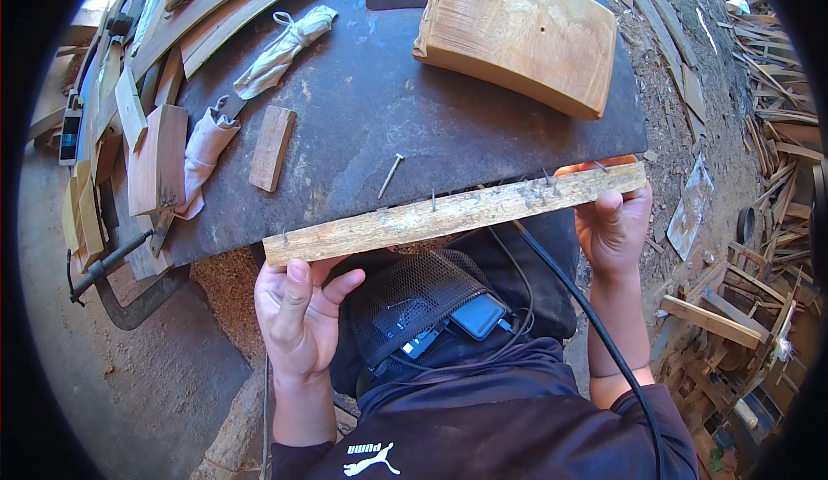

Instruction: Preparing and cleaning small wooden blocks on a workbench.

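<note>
A long, rough wooden strip (388,225) with several nails sticking from it spans the table's near edge. My left hand (302,316) holds its left end, thumb at the lower side. My right hand (614,230) grips the right end, fingertips partly hidden behind the wood. On the dark tabletop (345,135), a loose nail (390,175) lies just beyond the strip. A small wooden block (272,148) and two cloth-wrapped items (280,53) (207,156) lie to the left. A large curved wooden block (517,40) sits at the back right.
Planks and offcuts (155,169) crowd the table's left side, with a metal C-clamp (129,294) at the corner. Scrap wood (776,187) is piled on the ground at right, near a plastic sheet (690,208). A black cable (582,299) crosses my lap beside a mesh pouch (397,307) with electronic devices.
</note>
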Available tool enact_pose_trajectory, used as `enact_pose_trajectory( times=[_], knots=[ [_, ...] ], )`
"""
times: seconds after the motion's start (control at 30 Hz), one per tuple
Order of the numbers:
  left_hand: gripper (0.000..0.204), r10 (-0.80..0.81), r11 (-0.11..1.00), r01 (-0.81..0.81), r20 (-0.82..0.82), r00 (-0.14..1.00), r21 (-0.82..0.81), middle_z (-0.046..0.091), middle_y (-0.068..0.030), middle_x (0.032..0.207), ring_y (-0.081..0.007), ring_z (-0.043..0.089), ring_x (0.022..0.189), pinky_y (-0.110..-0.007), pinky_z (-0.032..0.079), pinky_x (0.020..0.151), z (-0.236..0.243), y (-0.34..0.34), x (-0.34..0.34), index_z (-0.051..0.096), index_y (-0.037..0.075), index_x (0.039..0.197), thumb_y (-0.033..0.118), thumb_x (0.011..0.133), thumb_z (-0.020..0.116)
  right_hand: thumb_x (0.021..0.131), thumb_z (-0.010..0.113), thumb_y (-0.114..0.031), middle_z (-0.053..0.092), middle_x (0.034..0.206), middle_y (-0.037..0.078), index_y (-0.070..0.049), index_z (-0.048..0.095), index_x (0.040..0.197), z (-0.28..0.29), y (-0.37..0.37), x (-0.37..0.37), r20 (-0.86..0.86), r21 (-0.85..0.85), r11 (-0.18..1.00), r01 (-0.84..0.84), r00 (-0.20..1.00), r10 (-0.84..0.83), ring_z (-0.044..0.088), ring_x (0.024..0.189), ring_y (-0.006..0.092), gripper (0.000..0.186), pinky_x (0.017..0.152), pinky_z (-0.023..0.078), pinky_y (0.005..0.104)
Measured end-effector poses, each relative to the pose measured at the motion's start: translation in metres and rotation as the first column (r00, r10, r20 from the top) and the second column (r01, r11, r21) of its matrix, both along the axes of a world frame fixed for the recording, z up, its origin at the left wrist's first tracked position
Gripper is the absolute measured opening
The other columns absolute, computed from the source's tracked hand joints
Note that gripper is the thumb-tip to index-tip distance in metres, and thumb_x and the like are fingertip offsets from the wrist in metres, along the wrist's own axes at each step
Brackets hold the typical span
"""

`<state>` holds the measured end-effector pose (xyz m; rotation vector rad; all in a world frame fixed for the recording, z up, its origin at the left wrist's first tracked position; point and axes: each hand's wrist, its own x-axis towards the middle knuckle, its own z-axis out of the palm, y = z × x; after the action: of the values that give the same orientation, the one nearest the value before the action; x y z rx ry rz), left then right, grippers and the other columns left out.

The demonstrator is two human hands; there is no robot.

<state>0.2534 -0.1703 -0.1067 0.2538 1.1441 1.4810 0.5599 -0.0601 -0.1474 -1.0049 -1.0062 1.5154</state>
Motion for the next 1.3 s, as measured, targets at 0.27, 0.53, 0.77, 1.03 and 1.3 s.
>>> enact_pose_trajectory(
  times=[0.27,0.53,0.77,1.03,1.3],
  knots=[
    [0.036,-0.039,0.993,0.037,0.021,0.999,0.113,0.063,-0.0245,0.130,-0.0349,0.063,0.125,-0.057,0.051,0.108,0.003,0.002,0.003,0.048,-0.005,0.132,0.017,0.105,0.057,0.083,0.087,-0.033,0.068,0.112,0.010,-0.001,0.058,0.121,-0.023,-0.005,-0.002,-0.230,0.001,0.999,0.052,0.972,-0.050,0.068,0.107,0.0229,0.058,0.097,0.055,0.0420],
    [0.038,-0.003,0.986,-0.008,0.067,0.998,0.166,0.062,-0.0249,0.131,-0.0363,0.061,0.127,-0.059,0.053,0.105,0.000,0.002,0.011,0.044,-0.006,0.136,0.017,0.107,0.054,0.087,0.082,-0.038,0.066,0.117,0.010,-0.003,0.054,0.123,-0.016,-0.004,-0.010,-0.278,0.023,1.000,0.018,0.961,-0.011,0.071,0.104,0.0360,0.057,0.094,0.057,0.0570],
    [0.036,0.018,0.983,-0.033,0.086,0.996,0.182,0.063,-0.0241,0.129,-0.0355,0.062,0.125,-0.059,0.055,0.102,-0.004,0.002,0.012,0.045,-0.006,0.135,0.017,0.108,0.051,0.096,0.069,-0.040,0.073,0.110,0.011,-0.006,0.059,0.125,-0.020,-0.012,-0.012,-0.251,0.010,1.000,0.023,0.968,-0.020,0.073,0.105,0.0302,0.045,0.096,0.056,0.0606],
    [0.031,0.013,0.985,-0.023,0.055,0.998,0.169,0.065,-0.0182,0.127,-0.0310,0.064,0.123,-0.056,0.057,0.100,-0.005,0.005,0.012,0.053,-0.001,0.130,0.017,0.105,0.053,0.098,0.068,-0.037,0.071,0.110,0.018,-0.004,0.055,0.123,-0.019,-0.011,-0.018,-0.272,0.018,0.998,0.056,0.961,-0.049,0.072,0.105,0.0315,0.044,0.093,0.060,0.0505],
    [0.033,0.058,0.991,-0.057,-0.003,0.998,0.120,0.063,-0.0188,0.128,-0.0314,0.064,0.123,-0.056,0.056,0.101,-0.005,0.006,0.021,0.050,-0.002,0.131,0.017,0.104,0.056,0.091,0.079,-0.016,0.069,0.114,0.024,-0.005,0.053,0.123,-0.026,-0.006,-0.022,-0.355,0.136,0.990,-0.038,0.931,0.084,0.071,0.109,0.0371,0.043,0.099,0.057,0.0542]
  ],
)
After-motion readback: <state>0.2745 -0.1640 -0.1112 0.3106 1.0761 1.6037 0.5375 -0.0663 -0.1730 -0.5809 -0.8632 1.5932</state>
